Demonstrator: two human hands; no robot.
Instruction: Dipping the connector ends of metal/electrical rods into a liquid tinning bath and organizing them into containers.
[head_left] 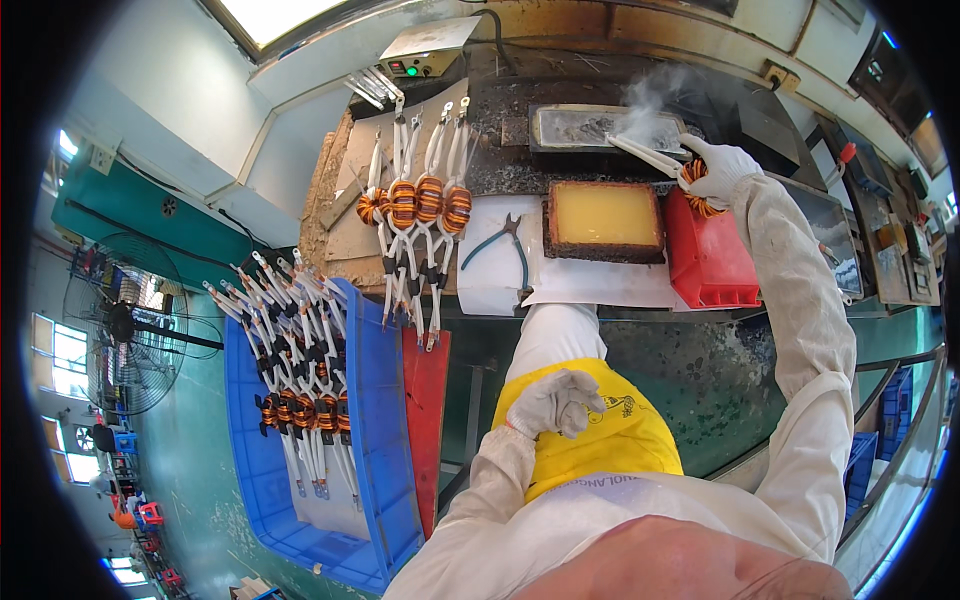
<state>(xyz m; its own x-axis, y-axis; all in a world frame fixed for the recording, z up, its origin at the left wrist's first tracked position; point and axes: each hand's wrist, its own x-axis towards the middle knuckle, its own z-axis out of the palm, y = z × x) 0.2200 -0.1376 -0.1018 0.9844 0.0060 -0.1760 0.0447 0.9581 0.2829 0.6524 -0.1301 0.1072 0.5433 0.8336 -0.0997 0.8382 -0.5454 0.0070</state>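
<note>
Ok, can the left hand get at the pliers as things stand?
Probably yes: the pliers lie uncovered on white paper, and nothing visible seems to block the left hand.

Wire coil (699, 205): your right hand (722, 172) hid part of it.
Left hand (555, 403): your palm was tucked away.
Metal pot (562, 148): smoke (655, 97) blurred its back edge.
Far red things (149, 513): they looked too small to name.

Whitish gloves (555, 403) are worn with loose cream sleeves (810, 300), pale trousers (560, 335) and a dark-printed yellow apron (620, 448).
</note>
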